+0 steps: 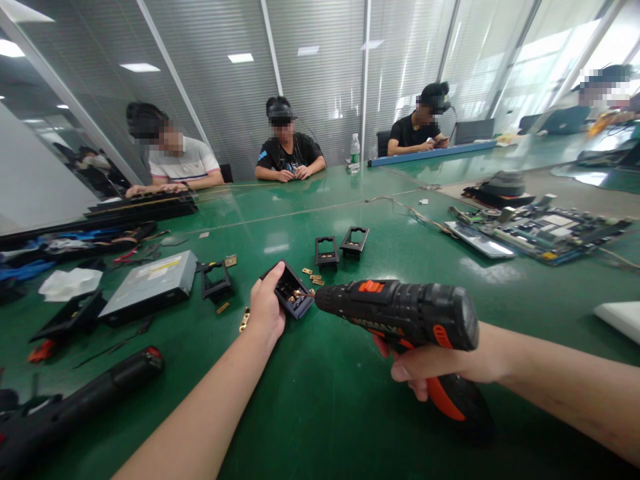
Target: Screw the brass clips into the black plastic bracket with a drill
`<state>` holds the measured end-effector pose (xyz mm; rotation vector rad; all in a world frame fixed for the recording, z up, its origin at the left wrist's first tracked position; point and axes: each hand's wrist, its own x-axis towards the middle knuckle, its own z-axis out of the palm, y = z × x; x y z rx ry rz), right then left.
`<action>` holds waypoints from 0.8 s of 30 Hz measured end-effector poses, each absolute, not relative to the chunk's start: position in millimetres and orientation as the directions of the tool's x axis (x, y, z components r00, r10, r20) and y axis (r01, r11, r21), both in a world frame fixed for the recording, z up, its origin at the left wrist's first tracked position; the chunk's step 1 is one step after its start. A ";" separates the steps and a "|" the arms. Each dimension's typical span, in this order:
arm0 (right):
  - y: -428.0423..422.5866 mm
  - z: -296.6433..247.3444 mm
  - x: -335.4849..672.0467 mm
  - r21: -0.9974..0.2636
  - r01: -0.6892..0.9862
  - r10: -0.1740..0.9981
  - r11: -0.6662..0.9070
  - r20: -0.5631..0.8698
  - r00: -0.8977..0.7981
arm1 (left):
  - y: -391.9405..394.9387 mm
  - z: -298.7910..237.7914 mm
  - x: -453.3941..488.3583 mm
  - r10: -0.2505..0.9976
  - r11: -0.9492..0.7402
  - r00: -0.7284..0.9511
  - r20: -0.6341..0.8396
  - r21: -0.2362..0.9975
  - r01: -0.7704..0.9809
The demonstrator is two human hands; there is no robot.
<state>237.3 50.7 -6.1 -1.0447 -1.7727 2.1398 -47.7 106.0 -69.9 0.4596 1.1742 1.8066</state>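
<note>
My left hand [269,303] is closed around the near-left side of a black plastic housing [298,303], tilted on the green table [350,407]. Brass-coloured parts show inside its open cavity. A black and orange cordless drill [395,310] is gripped in my right hand [425,370], lying level and pointing left. Its bit reaches the housing's right side; whether the tip touches a screw is too small to tell. Small brass plates [314,275] lie just behind the housing, and more brass pieces [245,320] rest by my left wrist. Two similar black frames [327,261] stand farther back.
Another black frame [216,293] and a silver disc drive [150,288] lie to the left. A black tool [85,400] occupies the front left. Circuit boards [560,230] sit at the right, and a water bottle [355,153] stands far back. Several people sit around the table.
</note>
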 end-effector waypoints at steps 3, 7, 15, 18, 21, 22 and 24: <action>51.3 -8.9 237.4 -0.922 0.279 0.539 -0.269 -0.384 -0.750 | 106.3 -70.2 -47.8 0.838 -0.139 -0.524 -0.155 0.867 -0.478; 51.9 -10.1 237.4 -0.926 0.263 0.534 -0.272 -0.373 -0.759 | 106.1 -69.9 -48.1 0.840 -0.133 -0.522 -0.152 0.873 -0.469; 51.7 -7.9 236.1 -0.926 0.284 0.534 -0.248 -0.376 -0.757 | 104.3 -67.6 -47.9 0.843 -0.106 -0.508 -0.180 0.868 -0.485; 52.5 -10.4 236.2 -0.923 0.282 0.525 -0.263 -0.382 -0.761 | 103.4 -66.7 -47.7 0.839 -0.107 -0.514 -0.180 0.871 -0.479; 53.2 -12.3 235.6 -0.924 0.262 0.523 -0.278 -0.374 -0.766 | 103.6 -66.2 -48.3 0.841 -0.109 -0.511 -0.179 0.868 -0.484; 53.4 -12.6 235.2 -0.921 0.260 0.522 -0.289 -0.379 -0.764 | 103.9 -66.1 -48.6 0.842 -0.106 -0.508 -0.182 0.868 -0.486; 53.7 -12.9 234.5 -0.916 0.267 0.514 -0.300 -0.391 -0.763 | 104.4 -66.0 -49.2 0.843 -0.100 -0.504 -0.187 0.867 -0.489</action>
